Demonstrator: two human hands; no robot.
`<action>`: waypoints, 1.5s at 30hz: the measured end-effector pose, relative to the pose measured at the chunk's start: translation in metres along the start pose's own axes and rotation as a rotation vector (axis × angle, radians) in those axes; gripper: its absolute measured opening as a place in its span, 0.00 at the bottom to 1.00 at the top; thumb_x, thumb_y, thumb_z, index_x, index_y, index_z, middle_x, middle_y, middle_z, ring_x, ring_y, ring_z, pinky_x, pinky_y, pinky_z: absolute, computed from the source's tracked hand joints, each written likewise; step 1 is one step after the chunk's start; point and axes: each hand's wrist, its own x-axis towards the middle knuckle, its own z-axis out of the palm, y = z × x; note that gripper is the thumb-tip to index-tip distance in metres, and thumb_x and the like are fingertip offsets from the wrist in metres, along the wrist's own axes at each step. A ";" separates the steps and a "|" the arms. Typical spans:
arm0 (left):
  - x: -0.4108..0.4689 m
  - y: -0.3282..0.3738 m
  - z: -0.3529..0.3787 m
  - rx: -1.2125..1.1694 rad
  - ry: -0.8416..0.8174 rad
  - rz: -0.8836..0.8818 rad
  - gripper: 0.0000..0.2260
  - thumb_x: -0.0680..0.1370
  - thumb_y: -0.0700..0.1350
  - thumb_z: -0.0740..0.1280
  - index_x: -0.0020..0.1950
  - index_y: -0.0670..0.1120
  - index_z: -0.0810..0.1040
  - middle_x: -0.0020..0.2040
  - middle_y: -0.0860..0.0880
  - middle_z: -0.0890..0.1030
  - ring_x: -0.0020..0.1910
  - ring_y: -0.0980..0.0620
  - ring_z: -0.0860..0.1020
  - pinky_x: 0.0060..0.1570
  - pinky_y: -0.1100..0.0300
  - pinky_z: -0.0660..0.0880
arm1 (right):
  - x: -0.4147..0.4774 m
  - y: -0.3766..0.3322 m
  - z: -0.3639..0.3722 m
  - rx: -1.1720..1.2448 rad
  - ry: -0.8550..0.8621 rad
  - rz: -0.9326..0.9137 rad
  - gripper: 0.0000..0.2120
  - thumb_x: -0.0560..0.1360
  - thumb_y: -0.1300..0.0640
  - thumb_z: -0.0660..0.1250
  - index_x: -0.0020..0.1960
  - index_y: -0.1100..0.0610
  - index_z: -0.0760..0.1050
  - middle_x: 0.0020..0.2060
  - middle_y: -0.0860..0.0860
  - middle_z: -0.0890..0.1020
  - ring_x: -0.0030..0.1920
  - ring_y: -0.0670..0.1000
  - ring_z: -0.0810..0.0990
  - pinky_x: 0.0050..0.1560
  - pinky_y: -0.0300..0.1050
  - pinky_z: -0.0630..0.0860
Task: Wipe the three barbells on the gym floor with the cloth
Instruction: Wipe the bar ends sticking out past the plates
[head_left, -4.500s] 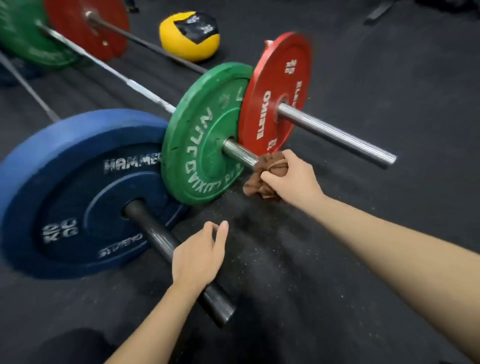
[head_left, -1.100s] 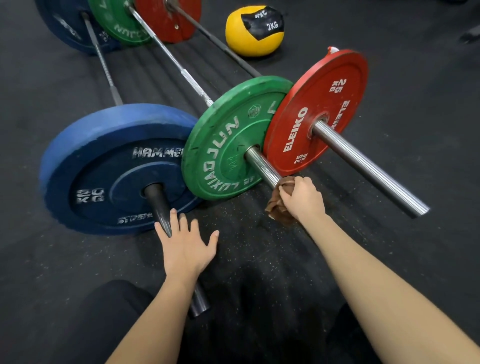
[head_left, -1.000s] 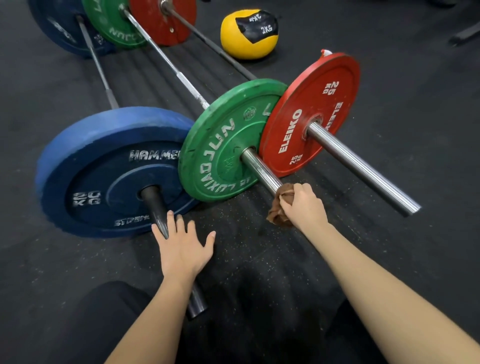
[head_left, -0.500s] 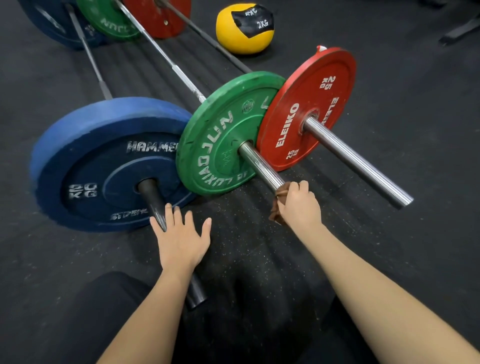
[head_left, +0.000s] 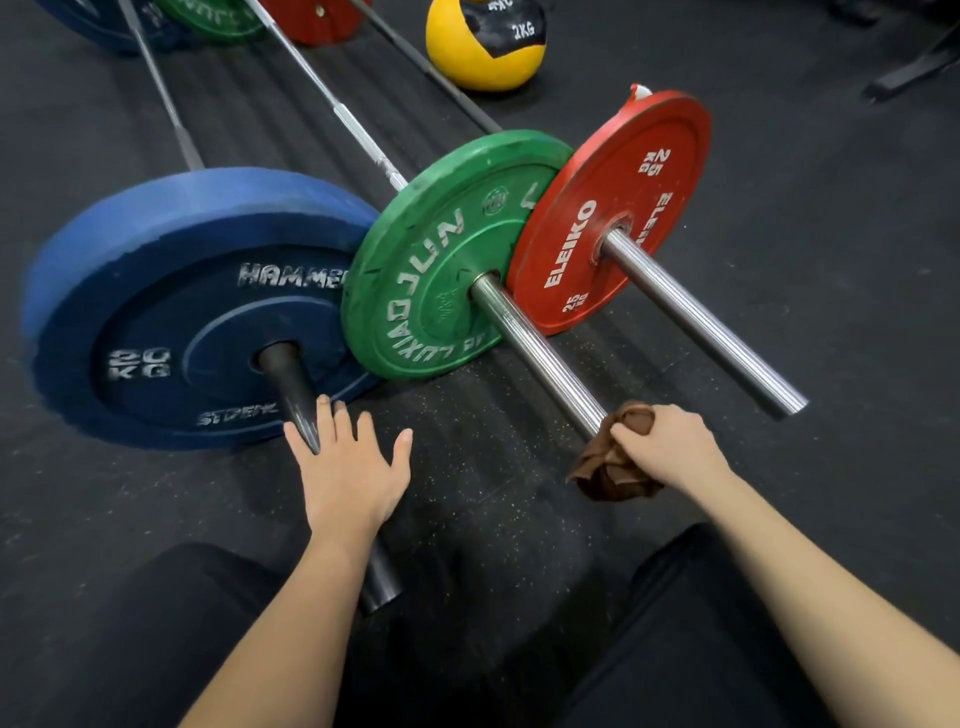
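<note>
Head view: the right hand is clenched round a bunched brown cloth, fingers curled over the top of it. The cloth is wrapped about the near end of the chrome sleeve of the middle barbell. The tip of that sleeve is hidden under cloth and fist, and loose folds hang below the hand toward the floor. Further up the same sleeve the green plate stands on its edge on the black rubber.

The left hand holds nothing. It lies flat, fingers straight and spread, on the black sleeve of the left barbell, whose end pokes out beneath the wrist. That bar carries the blue plate, marked 20 KG, just beside the green one.

On the other side lies the right barbell, its chrome sleeve bare and apart from the cloth. Its red plate, marked 25 KG, sits close behind the green plate's edge. All three shafts run away side by side to the upper left, where more blue, green and red plates are cut off by the frame. A yellow medicine ball rests on the floor beyond the red plate. The person's dark-clad legs fill the bottom corners.
</note>
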 end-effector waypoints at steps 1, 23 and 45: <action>0.000 0.000 0.001 0.003 0.006 0.000 0.36 0.82 0.68 0.42 0.79 0.47 0.69 0.81 0.43 0.63 0.83 0.44 0.47 0.77 0.33 0.42 | 0.006 -0.013 -0.006 0.049 0.014 -0.010 0.16 0.76 0.41 0.67 0.55 0.52 0.80 0.48 0.53 0.83 0.43 0.53 0.79 0.46 0.46 0.76; 0.003 0.001 0.002 -0.038 0.034 -0.002 0.38 0.81 0.70 0.40 0.78 0.48 0.69 0.81 0.45 0.64 0.83 0.47 0.44 0.78 0.35 0.41 | 0.109 -0.213 0.153 2.483 -0.339 0.256 0.15 0.79 0.54 0.58 0.50 0.56 0.83 0.45 0.55 0.84 0.40 0.54 0.77 0.43 0.44 0.70; 0.004 0.000 -0.003 -0.068 0.005 0.010 0.37 0.81 0.70 0.41 0.75 0.48 0.71 0.79 0.47 0.67 0.83 0.47 0.44 0.78 0.35 0.39 | 0.108 -0.189 0.161 2.799 -0.051 0.337 0.19 0.85 0.55 0.54 0.63 0.64 0.78 0.57 0.62 0.84 0.58 0.62 0.82 0.58 0.58 0.79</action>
